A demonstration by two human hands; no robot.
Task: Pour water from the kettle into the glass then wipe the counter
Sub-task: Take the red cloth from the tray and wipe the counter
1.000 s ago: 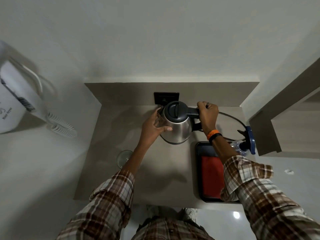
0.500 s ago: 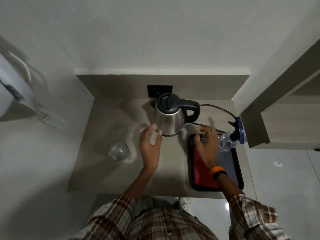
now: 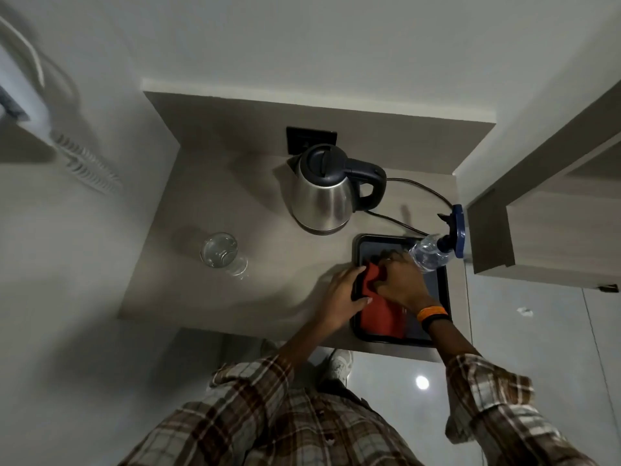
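cloth point(image 3: 381, 316): soft, light, limp; pinch bunched 12 o'clock edge
right hand point(image 3: 401, 284): fingers gripping cloth
left hand point(image 3: 342, 292): fingers curled on tray point(image 3: 445, 290) rim

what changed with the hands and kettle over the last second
Both hands let go of the kettle and came back to the black tray. The right hand now has a grip on the red cloth, the left hand at its edge. Kettle, glass and spray bottle stay put.

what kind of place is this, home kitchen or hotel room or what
Probably a hotel room's tea nook: a small counter in an alcove with an electric kettle, a serving tray, and a wall-mounted hair dryer.
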